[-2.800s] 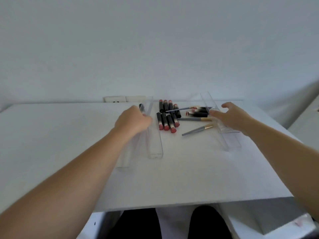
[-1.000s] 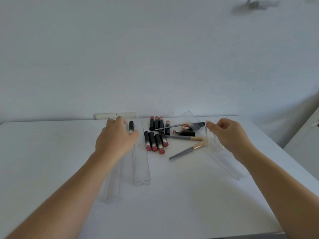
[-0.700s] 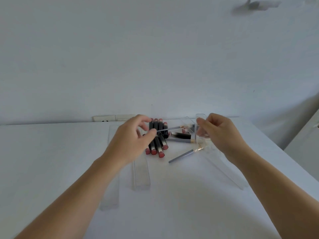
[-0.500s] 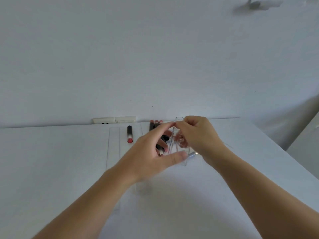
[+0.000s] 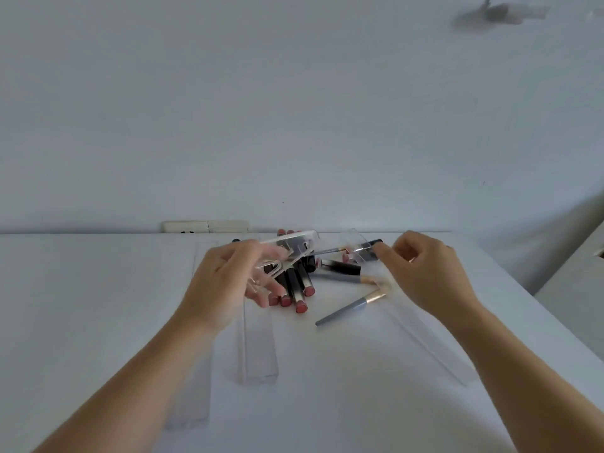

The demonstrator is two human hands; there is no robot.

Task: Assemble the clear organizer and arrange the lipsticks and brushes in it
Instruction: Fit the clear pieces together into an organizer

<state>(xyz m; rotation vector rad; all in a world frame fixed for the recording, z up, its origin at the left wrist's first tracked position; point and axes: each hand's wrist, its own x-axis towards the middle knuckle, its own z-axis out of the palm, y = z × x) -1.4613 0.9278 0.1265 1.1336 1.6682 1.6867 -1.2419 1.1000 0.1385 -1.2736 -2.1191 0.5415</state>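
My left hand [image 5: 228, 282] holds a clear organizer piece [image 5: 287, 253] above the white table [image 5: 81, 305], fingers curled around its near end; the piece tilts up toward the wall and nothing lies in it. My right hand [image 5: 425, 273] hovers loosely curled, thumb and forefinger close together near the far end of a long clear tray [image 5: 434, 351] that runs along the table under my wrist. I cannot tell whether it grips anything.

Two more clear trays lie flat side by side nearer me: a middle tray [image 5: 258, 348] and a left tray [image 5: 192, 393] partly under my left forearm. Both look empty.

The lipsticks [image 5: 295, 286] sit loose in a cluster on the table behind the held piece, pink ends toward me. A grey brush [image 5: 349, 307] lies slanted just right of them, with another brush [image 5: 343, 278] beyond it.
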